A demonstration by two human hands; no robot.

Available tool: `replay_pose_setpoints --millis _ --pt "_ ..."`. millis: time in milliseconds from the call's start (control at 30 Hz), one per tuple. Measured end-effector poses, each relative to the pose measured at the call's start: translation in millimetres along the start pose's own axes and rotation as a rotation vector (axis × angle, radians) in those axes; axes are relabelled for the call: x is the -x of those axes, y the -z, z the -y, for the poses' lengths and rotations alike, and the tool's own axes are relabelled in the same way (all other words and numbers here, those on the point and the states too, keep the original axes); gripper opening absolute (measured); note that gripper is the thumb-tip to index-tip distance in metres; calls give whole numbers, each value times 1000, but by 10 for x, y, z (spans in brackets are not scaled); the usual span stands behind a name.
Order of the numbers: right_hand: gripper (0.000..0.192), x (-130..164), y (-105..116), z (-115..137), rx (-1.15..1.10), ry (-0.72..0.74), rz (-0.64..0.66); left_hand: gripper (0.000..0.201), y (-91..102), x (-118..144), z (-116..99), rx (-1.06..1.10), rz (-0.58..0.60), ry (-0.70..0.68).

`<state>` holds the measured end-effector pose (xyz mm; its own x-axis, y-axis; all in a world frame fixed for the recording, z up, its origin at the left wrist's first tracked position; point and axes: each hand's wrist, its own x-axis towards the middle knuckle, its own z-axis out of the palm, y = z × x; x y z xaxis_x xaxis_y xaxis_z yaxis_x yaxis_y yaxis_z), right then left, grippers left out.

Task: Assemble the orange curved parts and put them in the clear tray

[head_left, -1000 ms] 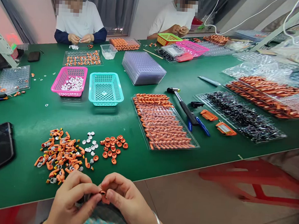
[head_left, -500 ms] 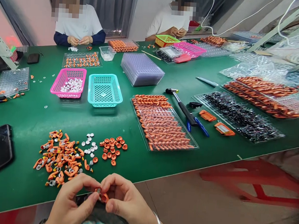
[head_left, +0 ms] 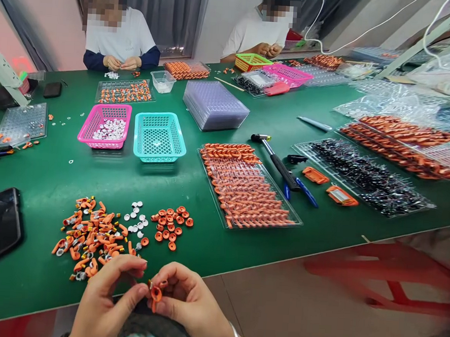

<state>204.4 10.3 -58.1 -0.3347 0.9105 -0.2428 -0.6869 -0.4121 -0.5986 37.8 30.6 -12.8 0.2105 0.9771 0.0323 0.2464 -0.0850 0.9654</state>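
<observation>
Though half hidden by both hands' fingers (head_left: pixel 171 305) | orange part (head_left: pixel 156 292) stays pinched.

On the table (head_left: pixel 214 101), the parts pile (head_left: pixel 91 236) lies at 11 o'clock from the hands; caps (head_left: pixel 171 225) lie right of it, the phone (head_left: pixel 0 223) left. Two baskets (head_left: pixel 160 136) sit at 12, the filled tray (head_left: pixel 247 185) at 1, with the hammer (head_left: pixel 275 159) just right of it.
</observation>
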Motion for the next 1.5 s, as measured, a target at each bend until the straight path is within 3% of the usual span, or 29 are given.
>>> replay_pose_setpoints --millis 67,167,300,467,567,633,733,867,967,1500 --pt "27 5 -13 -3 3 18 0 12 -6 -22 5 30 38 97" --pt "27 6 -29 -2 30 68 1 18 -21 -56 17 116 141 187" --pt "28 -2 -35 4 61 104 -17 16 -41 -23 26 182 126 234" --pt "27 -7 -38 -2 109 177 -55 5 -42 53 -14 21 -2 59" --pt "26 -8 -41 -7 161 228 -77 15 -26 58 -29 -45 59 -104" --pt "25 -6 -42 -11 188 259 -87 19 -23 57 -34 -60 109 -141" --pt "23 0 -49 -18 208 281 -109 15 -53 67 -55 -59 79 -75" --pt "21 6 -61 -39 212 316 -139 3 -131 86 -100 -18 -45 49" --pt "18 9 -59 -59 219 343 -144 5 -172 93 -111 35 -75 85" --pt "8 19 -28 -91 361 436 -129 11 -179 63 -172 121 -42 234"
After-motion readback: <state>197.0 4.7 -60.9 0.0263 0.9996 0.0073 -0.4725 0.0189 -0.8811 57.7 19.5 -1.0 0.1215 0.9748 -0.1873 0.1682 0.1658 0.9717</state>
